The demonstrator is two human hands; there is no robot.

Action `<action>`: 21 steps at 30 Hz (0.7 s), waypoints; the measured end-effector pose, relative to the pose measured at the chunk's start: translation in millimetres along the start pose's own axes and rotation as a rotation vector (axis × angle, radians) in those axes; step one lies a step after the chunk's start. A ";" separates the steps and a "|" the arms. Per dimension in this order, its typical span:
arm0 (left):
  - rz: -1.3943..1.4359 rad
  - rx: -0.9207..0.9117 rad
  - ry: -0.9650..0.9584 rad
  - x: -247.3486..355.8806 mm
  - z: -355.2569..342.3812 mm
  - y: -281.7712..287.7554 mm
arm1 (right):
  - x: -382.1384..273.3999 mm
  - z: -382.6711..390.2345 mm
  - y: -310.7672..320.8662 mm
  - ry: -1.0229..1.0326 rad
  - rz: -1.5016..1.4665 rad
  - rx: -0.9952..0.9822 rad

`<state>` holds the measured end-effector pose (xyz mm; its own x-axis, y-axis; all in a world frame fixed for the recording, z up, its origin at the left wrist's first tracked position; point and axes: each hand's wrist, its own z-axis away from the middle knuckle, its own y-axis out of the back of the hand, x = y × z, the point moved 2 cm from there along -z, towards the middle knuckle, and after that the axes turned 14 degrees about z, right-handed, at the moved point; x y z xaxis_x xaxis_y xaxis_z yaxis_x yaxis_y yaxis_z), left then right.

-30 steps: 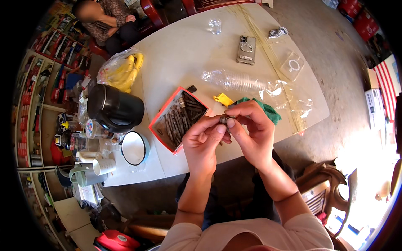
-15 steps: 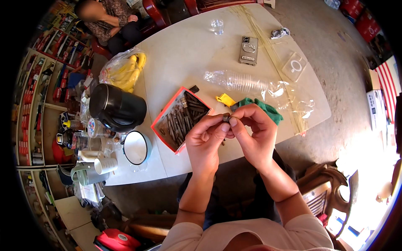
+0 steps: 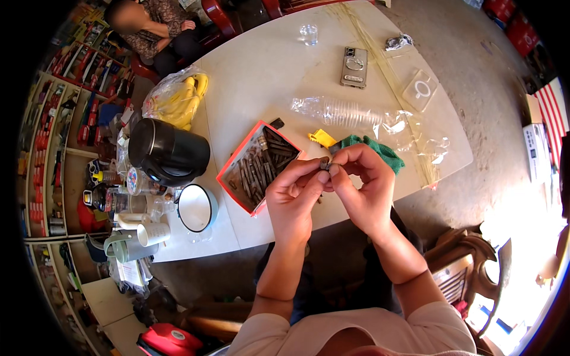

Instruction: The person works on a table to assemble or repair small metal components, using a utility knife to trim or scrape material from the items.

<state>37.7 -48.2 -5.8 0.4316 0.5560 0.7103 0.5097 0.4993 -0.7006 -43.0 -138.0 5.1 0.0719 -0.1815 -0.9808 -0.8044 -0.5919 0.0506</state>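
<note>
My left hand [image 3: 297, 196] and my right hand [image 3: 365, 193] meet over the table's near side, both pinching a small dark metal piece [image 3: 325, 166] between fingertips and thumbs. Just left of them sits a red-rimmed box [image 3: 227, 168] full of dark, narrow metal pieces. Behind my fingers lie a green cloth [image 3: 389, 155] and a yellow plastic item [image 3: 322, 137]. The piece I hold is too small and partly covered to make out fully.
On the table [image 3: 249, 77] are a black kettle [image 3: 166, 151], bagged bananas [image 3: 181, 101], a white bowl [image 3: 195, 207], mugs [image 3: 151, 234], a glass [image 3: 309, 34], a phone [image 3: 354, 67] and clear plastic packaging [image 3: 338, 113]. A seated person [image 3: 160, 38] is at the upper left, near crowded shelves [image 3: 50, 154].
Both hands have shifted slightly right in the picture, along with the table and its contents. My fingers have adjusted a little around the small piece, still pinched.
</note>
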 end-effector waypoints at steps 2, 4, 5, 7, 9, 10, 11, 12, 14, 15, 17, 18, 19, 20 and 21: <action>-0.010 -0.001 -0.001 0.0 -0.1 -0.4 | -1.6 -0.1 0.1 -0.040 -0.036 0.000; -0.017 -0.002 0.005 1.5 0.3 -1.1 | -2.1 -0.7 0.4 -0.054 -0.044 -0.003; -0.021 -0.007 0.002 2.1 0.1 -0.8 | -2.1 -1.0 0.8 -0.049 -0.034 -0.006; -0.028 -0.016 -0.005 2.8 0.3 0.9 | -2.1 -1.1 1.4 -0.036 -0.007 -0.010; -0.032 -0.013 -0.003 2.9 0.2 1.7 | -2.4 -2.5 1.7 -0.015 0.021 -0.009; -0.033 -0.012 -0.002 2.6 0.1 2.1 | -3.0 -2.6 2.3 -0.013 0.026 -0.015; -0.038 -0.013 -0.007 3.4 0.3 1.9 | -5.1 -1.9 3.0 -0.012 0.029 -0.023; -0.044 -0.015 -0.012 3.9 0.3 1.7 | -6.7 -1.9 3.2 -0.010 0.031 -0.031; -0.055 -0.030 -0.017 4.1 -1.2 2.8 | -3.4 -3.8 3.4 0.024 0.032 -0.035; -0.063 -0.035 -0.024 4.1 -1.0 2.6 | -1.4 -4.2 3.7 0.036 0.035 -0.037; -0.074 -0.044 -0.033 3.2 -0.4 2.7 | -2.5 -4.5 4.6 0.034 0.043 -0.065; -0.072 -0.049 -0.020 2.5 -0.3 3.9 | -2.3 -4.6 5.0 0.033 0.049 -0.079; -0.071 -0.054 -0.008 2.5 -0.4 5.6 | -0.4 -5.1 4.8 0.031 0.052 -0.097; -0.070 -0.061 0.003 2.8 -0.7 6.0 | 0.9 -6.3 5.1 0.033 0.054 -0.115; -0.076 -0.068 0.007 2.9 -0.3 6.8 | 1.5 -6.7 5.4 0.034 0.056 -0.133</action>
<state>42.7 -43.4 -8.5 0.3949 0.5132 0.7620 0.5903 0.4939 -0.6385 -43.3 -146.7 5.2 0.0515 -0.2423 -0.9688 -0.7223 -0.6790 0.1315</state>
